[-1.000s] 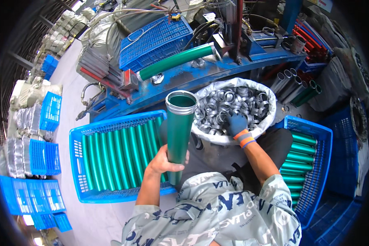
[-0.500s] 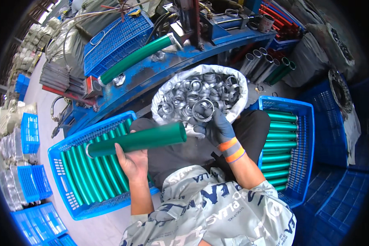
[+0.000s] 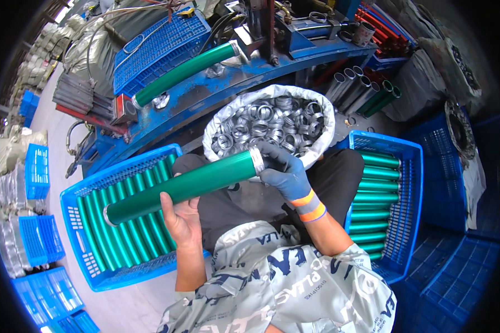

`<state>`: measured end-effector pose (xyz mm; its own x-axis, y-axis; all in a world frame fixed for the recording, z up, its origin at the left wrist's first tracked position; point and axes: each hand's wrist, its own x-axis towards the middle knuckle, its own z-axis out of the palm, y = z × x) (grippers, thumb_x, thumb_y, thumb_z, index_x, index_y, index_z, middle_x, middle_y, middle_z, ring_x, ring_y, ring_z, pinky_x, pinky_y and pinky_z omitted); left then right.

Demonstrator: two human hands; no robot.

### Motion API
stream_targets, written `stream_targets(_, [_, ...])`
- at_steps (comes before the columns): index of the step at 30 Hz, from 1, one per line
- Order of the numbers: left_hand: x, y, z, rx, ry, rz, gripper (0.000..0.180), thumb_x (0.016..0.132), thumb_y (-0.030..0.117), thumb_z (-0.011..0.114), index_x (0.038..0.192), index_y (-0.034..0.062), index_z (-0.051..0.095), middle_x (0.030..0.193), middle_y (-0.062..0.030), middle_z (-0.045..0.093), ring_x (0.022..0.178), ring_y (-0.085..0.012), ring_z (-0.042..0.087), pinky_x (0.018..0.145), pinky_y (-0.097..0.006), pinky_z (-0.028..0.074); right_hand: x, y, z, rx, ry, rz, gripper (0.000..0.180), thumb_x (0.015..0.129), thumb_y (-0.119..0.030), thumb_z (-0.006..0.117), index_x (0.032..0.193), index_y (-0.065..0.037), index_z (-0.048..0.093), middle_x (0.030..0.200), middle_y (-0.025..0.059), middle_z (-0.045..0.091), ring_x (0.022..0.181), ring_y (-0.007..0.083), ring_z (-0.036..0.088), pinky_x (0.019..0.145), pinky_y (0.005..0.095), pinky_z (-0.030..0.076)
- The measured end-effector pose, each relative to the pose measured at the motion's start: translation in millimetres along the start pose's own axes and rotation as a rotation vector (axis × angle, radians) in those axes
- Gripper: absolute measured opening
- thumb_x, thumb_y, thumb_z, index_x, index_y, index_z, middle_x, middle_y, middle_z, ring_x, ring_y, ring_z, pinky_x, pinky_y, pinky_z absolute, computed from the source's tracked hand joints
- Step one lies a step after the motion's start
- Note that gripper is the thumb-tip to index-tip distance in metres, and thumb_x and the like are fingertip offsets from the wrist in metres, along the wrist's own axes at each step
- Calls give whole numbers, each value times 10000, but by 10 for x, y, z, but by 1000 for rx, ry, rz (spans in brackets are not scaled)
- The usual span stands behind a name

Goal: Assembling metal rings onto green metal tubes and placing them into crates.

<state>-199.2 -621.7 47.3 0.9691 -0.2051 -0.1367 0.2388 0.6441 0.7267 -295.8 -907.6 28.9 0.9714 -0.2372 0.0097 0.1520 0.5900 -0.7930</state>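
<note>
A green tube (image 3: 189,185) lies slantwise across my lap, its right end higher, with my left hand (image 3: 181,222) bare and closed round it from below. A silver metal ring (image 3: 256,161) sits at the tube's right end, and my gloved right hand (image 3: 286,173) grips it there with thumb and fingers. Another silver band (image 3: 108,216) shows at the tube's left end. Just beyond the tube stands a white sack (image 3: 212,123) full of loose metal rings (image 3: 264,129).
Blue crates (image 3: 72,222) (image 3: 418,183) stand on both sides, holding rows of green tubes. Ahead runs a blue machine bench (image 3: 205,91) with another green tube (image 3: 186,75) on it. Bare metal tubes (image 3: 339,84) stand upright at the far right.
My right hand has brought a metal ring from over the sack to the tube's right end, which was bare. The tube's right end has risen and its left end has dropped.
</note>
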Motion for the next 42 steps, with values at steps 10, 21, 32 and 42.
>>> stream_targets(10, [135,-159,-124,111,12,50,512,1156,465,703,1474,63,695,1533,-160,720,1372,-300,730,1153,-502,622,109,170,-98,-138,71,42,641,1027,1,786,1633,72,587,1450,129,736,1264,162,719,1097,341,610])
stream_targets(21, [218,-271,96,-179,73,-201,798,1070,512,815,1612,15,507,1583,-201,664,1418,-325,715,1126,-490,682,97,37,172,103,10,-282,1383,757,17,1044,1857,-72,211,1575,194,688,1361,238,711,1185,387,555])
stream_targets(32, [425,-225,-105,-17,19,-77,679,1159,520,679,1607,20,576,1576,-162,696,1439,-320,700,1175,-500,620,403,-208,57,-253,-133,-80,1268,849,-56,991,1843,-4,205,1813,212,424,1634,292,469,1339,423,388])
stream_targets(42, [639,-32,-465,8,123,-1,520,1158,455,705,1480,48,678,1553,-160,701,1386,-301,719,1164,-486,613,931,462,437,-486,-129,-86,902,1099,-190,712,1795,112,223,1844,302,336,1722,374,337,1396,453,256])
